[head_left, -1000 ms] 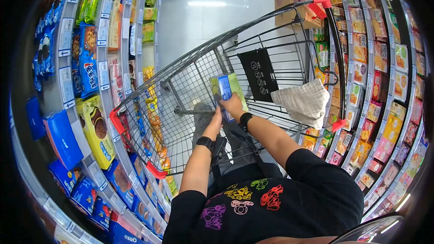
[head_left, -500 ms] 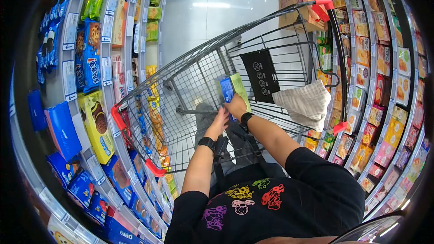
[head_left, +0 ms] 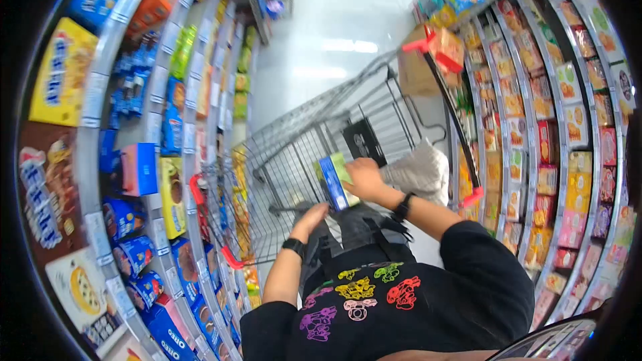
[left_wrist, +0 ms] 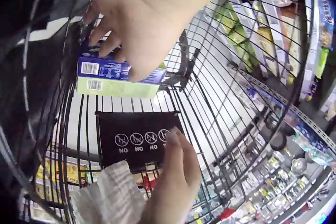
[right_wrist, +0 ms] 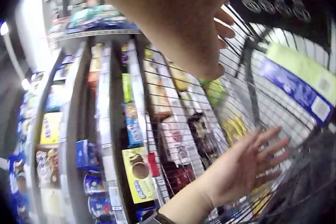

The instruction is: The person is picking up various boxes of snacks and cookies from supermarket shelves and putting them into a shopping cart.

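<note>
A blue box (head_left: 332, 180) and a light green box (left_wrist: 115, 86) lie side by side in the wire shopping cart (head_left: 231, 257). My right hand (head_left: 366, 180) is beside the boxes, overlapping the green one's edge in the head view; the right wrist view shows it apart from them, its fingers relaxed. On the near side of the boxes, my left hand (right_wrist: 244, 169) has its fingers spread and holds nothing. Past the boxes is the cart's black sign plate (left_wrist: 137, 137). A striped grey-white cloth (left_wrist: 110, 195) hangs near the cart's handle (head_left: 461, 134).
Shelves with cookie packs line the left side, among them a yellow box (head_left: 172, 197) and blue Oreo boxes (head_left: 167, 334). Snack shelves (head_left: 545, 180) run along the right. An open carton (head_left: 414, 73) stands beyond the cart handle. Pale floor (head_left: 334, 20) stretches ahead.
My right hand has let go of the boxes and drawn to their right side. The left hand has moved slightly away from them. The head view has shifted, bringing more left shelf into sight.
</note>
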Demonstrator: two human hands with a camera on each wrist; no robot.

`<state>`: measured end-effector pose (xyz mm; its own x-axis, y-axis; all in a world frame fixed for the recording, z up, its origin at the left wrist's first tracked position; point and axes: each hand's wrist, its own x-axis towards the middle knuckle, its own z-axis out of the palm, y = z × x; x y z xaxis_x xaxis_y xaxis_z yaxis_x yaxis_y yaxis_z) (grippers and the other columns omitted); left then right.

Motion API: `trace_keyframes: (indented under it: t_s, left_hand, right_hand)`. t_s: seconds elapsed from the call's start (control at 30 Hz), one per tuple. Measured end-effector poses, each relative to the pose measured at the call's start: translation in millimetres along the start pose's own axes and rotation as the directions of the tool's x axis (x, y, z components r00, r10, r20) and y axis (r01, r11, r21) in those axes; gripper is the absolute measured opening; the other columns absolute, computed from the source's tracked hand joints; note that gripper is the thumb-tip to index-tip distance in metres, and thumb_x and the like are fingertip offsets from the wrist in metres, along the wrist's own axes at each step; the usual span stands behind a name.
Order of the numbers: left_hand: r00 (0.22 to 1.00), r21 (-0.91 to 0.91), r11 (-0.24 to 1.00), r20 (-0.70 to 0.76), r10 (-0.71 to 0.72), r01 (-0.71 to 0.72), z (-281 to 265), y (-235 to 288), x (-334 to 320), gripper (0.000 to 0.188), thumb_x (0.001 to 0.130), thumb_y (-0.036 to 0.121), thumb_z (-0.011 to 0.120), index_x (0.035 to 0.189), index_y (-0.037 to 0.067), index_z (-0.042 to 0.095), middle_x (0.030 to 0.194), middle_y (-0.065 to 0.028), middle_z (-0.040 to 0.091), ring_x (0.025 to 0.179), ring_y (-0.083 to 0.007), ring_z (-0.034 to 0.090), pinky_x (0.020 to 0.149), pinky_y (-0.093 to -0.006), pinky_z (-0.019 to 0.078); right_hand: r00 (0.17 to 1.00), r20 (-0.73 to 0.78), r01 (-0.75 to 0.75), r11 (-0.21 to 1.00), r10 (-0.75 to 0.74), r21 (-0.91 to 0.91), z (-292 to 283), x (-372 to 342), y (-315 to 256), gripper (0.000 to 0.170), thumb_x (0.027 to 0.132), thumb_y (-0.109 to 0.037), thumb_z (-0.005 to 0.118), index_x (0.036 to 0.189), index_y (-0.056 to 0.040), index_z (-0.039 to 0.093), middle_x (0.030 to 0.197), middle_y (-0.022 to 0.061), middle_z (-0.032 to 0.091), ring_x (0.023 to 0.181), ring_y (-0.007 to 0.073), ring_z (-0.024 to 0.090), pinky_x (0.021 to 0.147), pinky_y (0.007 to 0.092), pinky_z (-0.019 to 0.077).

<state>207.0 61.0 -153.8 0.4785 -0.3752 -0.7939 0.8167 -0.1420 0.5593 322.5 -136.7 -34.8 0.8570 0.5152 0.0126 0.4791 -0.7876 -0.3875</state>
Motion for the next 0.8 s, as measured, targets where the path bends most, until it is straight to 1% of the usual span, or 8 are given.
trace_keyframes:
  t_s: [0.07, 0.13, 0.17, 0.27, 0.37, 0.43, 0.67, 0.8]
  left_hand:
    - [0.914, 0.503, 0.781, 0.050, 0.402, -0.371, -7.6, -28.8, 17.8, 0.036, 0.086, 0.033, 0.043, 0.092, 0.001, 0.059, 0.086, -0.0123, 0.060, 0.081, -0.0261, 0.055, 0.071, -0.0384, 0.0428]
    - [0.913, 0.571, 0.809, -0.240, 0.329, -0.141, 9.1, -32.6, 2.4, 0.044, 0.084, 0.037, 0.046, 0.104, 0.001, 0.059, 0.105, -0.0190, 0.060, 0.096, -0.0326, 0.057, 0.082, -0.0385, 0.0439]
    - [0.969, 0.407, 0.912, -0.242, 0.052, 0.053, 23.2, 27.6, -55.0, 0.050, 0.081, 0.040, 0.050, 0.112, 0.001, 0.056, 0.116, -0.0202, 0.055, 0.110, -0.0335, 0.051, 0.092, -0.0382, 0.0402]
    - [0.880, 0.606, 0.794, -0.353, 0.316, -0.042, 32.5, -18.6, -33.0, 0.051, 0.081, 0.043, 0.050, 0.113, 0.003, 0.055, 0.104, -0.0214, 0.060, 0.099, -0.0360, 0.056, 0.083, -0.0418, 0.0442]
    - [0.945, 0.619, 0.784, -0.286, 0.161, 0.054, 41.3, 20.1, -74.6, 0.048, 0.081, 0.041, 0.051, 0.107, 0.001, 0.056, 0.103, -0.0211, 0.060, 0.097, -0.0362, 0.056, 0.081, -0.0441, 0.0447]
    - [0.887, 0.638, 0.770, -0.358, 0.291, 0.005, 47.0, 19.1, -86.3, 0.049, 0.081, 0.042, 0.051, 0.109, 0.001, 0.054, 0.104, -0.0220, 0.059, 0.098, -0.0371, 0.055, 0.081, -0.0443, 0.0443]
    - [0.806, 0.730, 0.675, -0.335, 0.488, -0.105, 59.1, 11.6, -123.3, 0.051, 0.081, 0.043, 0.051, 0.111, 0.001, 0.053, 0.102, -0.0228, 0.059, 0.098, -0.0374, 0.055, 0.081, -0.0443, 0.0431]
    - [0.698, 0.659, 0.665, -0.288, 0.655, -0.352, 89.4, -1.9, -195.0, 0.046, 0.081, 0.037, 0.055, 0.110, 0.001, 0.053, 0.100, -0.0220, 0.060, 0.094, -0.0368, 0.057, 0.081, -0.0406, 0.0448]
  right_hand:
    - [0.992, -0.129, -0.018, 0.997, 0.007, -0.082, -68.8, -9.0, 3.8, 0.039, 0.066, -0.029, 0.063, 0.095, -0.0049, 0.054, 0.098, 0.0166, 0.049, 0.100, 0.0361, 0.045, 0.088, 0.0456, 0.0333]
    - [0.983, -0.108, -0.167, 0.962, 0.146, -0.217, -113.6, -24.7, 11.0, 0.049, 0.066, -0.026, 0.066, 0.107, -0.0040, 0.050, 0.115, 0.0192, 0.041, 0.111, 0.0399, 0.036, 0.095, 0.0485, 0.0271]
    - [0.975, -0.091, -0.221, 0.931, 0.204, -0.290, -123.7, -33.3, 19.5, 0.055, 0.065, -0.024, 0.067, 0.113, -0.0035, 0.049, 0.124, 0.0205, 0.037, 0.117, 0.0417, 0.031, 0.099, 0.0500, 0.0241]
    - [0.988, -0.076, -0.154, 0.898, 0.135, -0.412, -121.4, -54.1, 47.5, 0.058, 0.066, -0.015, 0.062, 0.121, -0.0031, 0.046, 0.137, 0.0246, 0.025, 0.129, 0.0445, 0.017, 0.104, 0.0536, 0.0161]
    - [0.991, 0.047, -0.092, 0.879, 0.129, -0.468, -131.8, -62.8, 43.4, 0.060, 0.070, -0.018, 0.060, 0.125, -0.0017, 0.044, 0.139, 0.0254, 0.022, 0.131, 0.0443, 0.013, 0.105, 0.0541, 0.0127]
    - [0.985, 0.060, -0.116, 0.882, 0.161, -0.456, -155.5, -57.6, 33.4, 0.057, 0.070, -0.013, 0.058, 0.124, -0.0012, 0.044, 0.139, 0.0261, 0.021, 0.131, 0.0439, 0.013, 0.105, 0.0538, 0.0138]
    - [0.959, -0.210, -0.258, 0.900, 0.193, -0.351, -159.4, -124.5, 31.6, 0.062, 0.064, -0.012, 0.061, 0.123, -0.0019, 0.044, 0.141, 0.0250, 0.016, 0.130, 0.0412, 0.016, 0.106, 0.0471, 0.0184]
    - [0.896, 0.074, -0.406, 0.875, 0.438, -0.263, -110.9, -152.4, 86.1, 0.050, 0.074, -0.015, 0.058, 0.122, -0.0051, 0.046, 0.103, 0.0256, 0.055, 0.097, 0.0387, 0.055, 0.080, 0.0451, 0.0456]
